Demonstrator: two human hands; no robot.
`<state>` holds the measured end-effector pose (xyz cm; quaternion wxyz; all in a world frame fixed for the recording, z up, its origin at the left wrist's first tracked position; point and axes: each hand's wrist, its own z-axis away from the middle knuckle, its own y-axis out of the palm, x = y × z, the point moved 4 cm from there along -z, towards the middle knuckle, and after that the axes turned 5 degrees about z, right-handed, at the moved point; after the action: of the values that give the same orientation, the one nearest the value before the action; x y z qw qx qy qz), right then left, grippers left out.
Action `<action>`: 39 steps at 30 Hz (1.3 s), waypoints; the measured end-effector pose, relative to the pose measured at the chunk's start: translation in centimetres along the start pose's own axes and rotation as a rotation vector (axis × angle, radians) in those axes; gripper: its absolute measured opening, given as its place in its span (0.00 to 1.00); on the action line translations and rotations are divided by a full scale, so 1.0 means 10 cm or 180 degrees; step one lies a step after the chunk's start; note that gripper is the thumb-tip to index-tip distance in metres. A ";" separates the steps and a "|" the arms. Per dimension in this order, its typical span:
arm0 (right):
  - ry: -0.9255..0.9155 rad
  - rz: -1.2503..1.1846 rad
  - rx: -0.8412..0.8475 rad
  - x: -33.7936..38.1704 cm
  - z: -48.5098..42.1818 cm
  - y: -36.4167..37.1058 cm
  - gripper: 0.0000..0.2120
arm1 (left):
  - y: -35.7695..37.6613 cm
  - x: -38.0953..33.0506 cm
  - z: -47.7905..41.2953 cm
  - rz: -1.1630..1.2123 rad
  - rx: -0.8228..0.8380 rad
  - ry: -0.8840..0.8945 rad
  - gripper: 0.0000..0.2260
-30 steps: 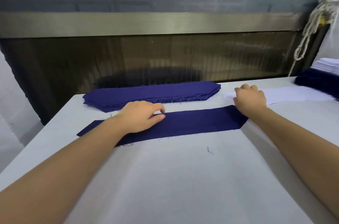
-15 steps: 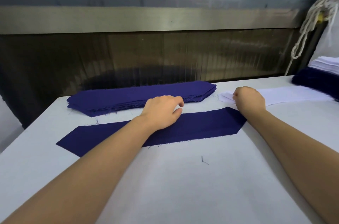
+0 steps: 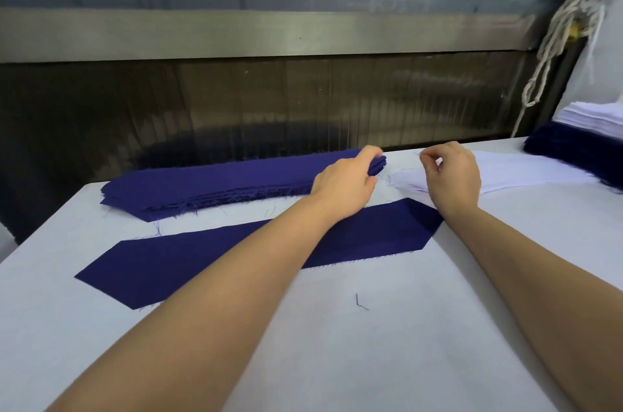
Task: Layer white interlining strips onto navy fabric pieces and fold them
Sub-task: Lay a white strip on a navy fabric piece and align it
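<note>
navy piece: flat on the table, alone, straight in front, pointed at both ends, nothing white on it yet, spread out like that so a strip can drop right on top
navy stack: just behind the single piece, lying the long way across, close enough to pull the next one off without a stretch
left hand: at the right tip of the navy stack, fingers curled over the top, thumb on the near edge, so holding the tip, probably to stop the pile sliding
right hand: over the near end of the white strips, fingers curled, thumb and forefinger tips close together; pinching a strip or not, can't tell
white strips: loose pile right of the stack, end just beside the single piece's right point, so only a short hop over
far pile: navy with white on top at the right edge, well apart; finished or spare, no idea
step: guessing fetching the first strip; layering not started, folding way off
watch out: thin strips, likely to cling, easy to lift two
</note>
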<state>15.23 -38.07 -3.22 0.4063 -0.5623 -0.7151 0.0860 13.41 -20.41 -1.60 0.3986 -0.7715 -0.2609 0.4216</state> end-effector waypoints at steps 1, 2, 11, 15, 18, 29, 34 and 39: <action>-0.0010 -0.0022 -0.0038 -0.01 0.00 -0.01 0.09 | 0.05 -0.06 -0.06 0.0132 0.0038 0.0014 0.21; -0.0031 -0.0035 -0.0060 -0.02 0.00 -0.02 0.09 | 0.10 -0.12 -0.11 0.0280 0.0084 0.0024 0.24; -0.0172 0.0001 0.0015 -0.02 0.04 -0.02 0.10 | 0.37 -0.42 -0.39 0.2345 0.0506 -0.0736 0.26; -0.0335 -0.0053 0.0085 0.02 0.06 -0.02 0.10 | 0.37 -0.38 -0.41 0.3576 0.0360 -0.1323 0.17; -0.0493 0.0006 0.0131 0.08 0.09 -0.01 0.10 | 0.37 -0.31 -0.44 0.4032 0.0053 -0.1628 0.11; -0.0769 0.0586 0.0522 0.05 0.12 -0.07 0.19 | 0.49 -0.20 -0.43 0.3694 -0.1029 -0.2256 0.08; -0.0127 0.1156 0.0623 -0.23 0.06 -0.08 0.21 | 0.40 -0.20 -0.42 0.3529 -0.1039 -0.2197 0.09; 0.0135 0.1162 0.0940 -0.28 0.09 0.00 0.28 | 0.26 -0.15 -0.36 0.3228 -0.1055 -0.1867 0.10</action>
<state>14.79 -40.18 -5.14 0.4768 -0.6185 -0.5724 0.2500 15.95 -24.32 -1.89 -0.0658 -0.7031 -0.0220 0.7077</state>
